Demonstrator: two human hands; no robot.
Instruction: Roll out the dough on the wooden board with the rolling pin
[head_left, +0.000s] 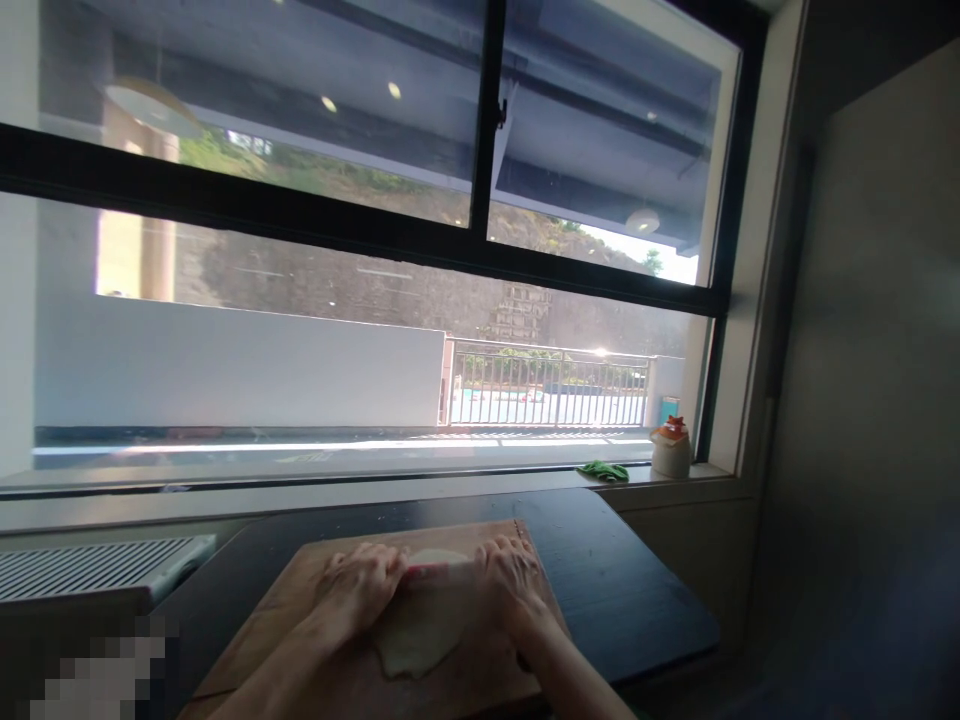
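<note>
Dough sheet, one, pale and flattened, uneven near edge: lower centre of the frame, lying on a wooden board. Roller, one, pale with a red mark, across the sheet's far part. My left hand: fingers curled over the roller's left end, grasping it. My right hand: fingers likewise bent around its right end, slightly blurred on my feed. Dark table, beneath the board. Green cloth and white container, orange-topped: on the sill, right of centre.
</note>
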